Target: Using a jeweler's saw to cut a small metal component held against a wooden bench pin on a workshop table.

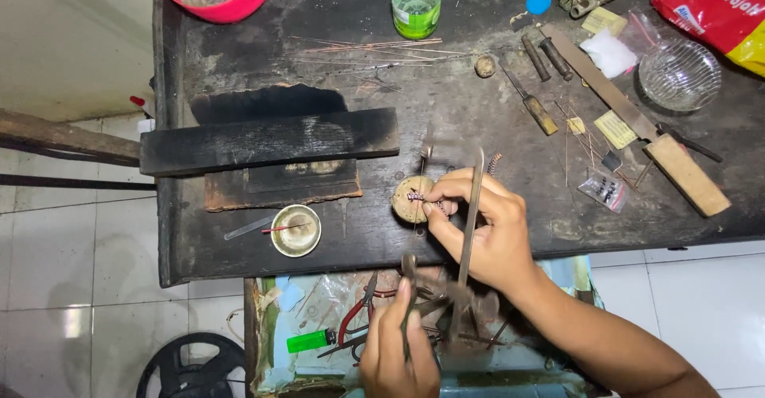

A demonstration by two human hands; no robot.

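Metal tweezers [470, 215] grasped by right hand [486, 231]; left hand [394, 350] grips pliers [409, 302]; brass dish [296, 230] holds residue.

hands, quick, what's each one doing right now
Left hand: closed on a thin dark tool.
Right hand: closed, gripping long metal tweezers, fingertips on a small twisted wire piece atop a round block.

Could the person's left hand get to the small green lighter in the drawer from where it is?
Probably yes. The left hand hovers over the open drawer, the green lighter lies just beside it, uncovered. But its fingers already hold a thin tool.
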